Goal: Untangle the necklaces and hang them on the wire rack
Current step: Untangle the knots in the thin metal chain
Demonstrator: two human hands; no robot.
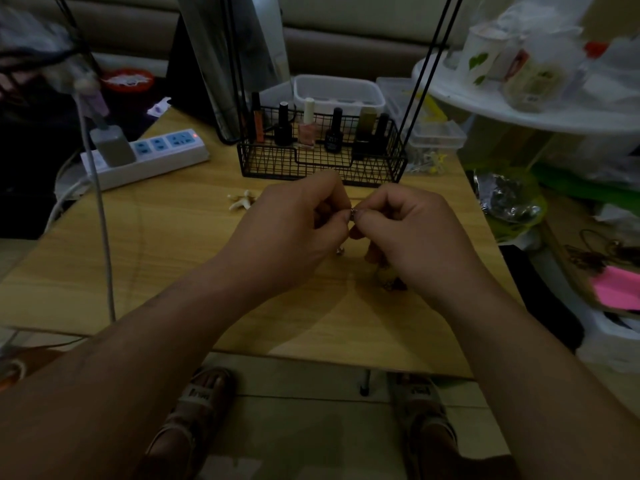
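Your left hand (287,233) and your right hand (415,233) meet above the middle of the light wooden counter (166,258), knuckles up and fingers curled in. Both grips are clamped on the same small silver necklace clasp (352,212). Each hand pinches it between thumb and forefinger from its own side, so the fingertips nearly touch. The chain is too fine, and the light too dim, to trace.

Under your right hand a pale beaded cluster (391,282) lies on the counter, partly hidden by the palm. You cannot tell whether it joins the clasp you hold. A tiny silver bit (339,251) lies on the counter between your hands. A white starfish-shaped charm (242,200) lies to the left of your left hand, apart from it.

Just beyond your knuckles stands the black wire rack (322,164). Its basket base holds a row of nail polish bottles (306,128), and its thin uprights rise past the top edge. A white power strip (149,157) lies at the far left of the counter.
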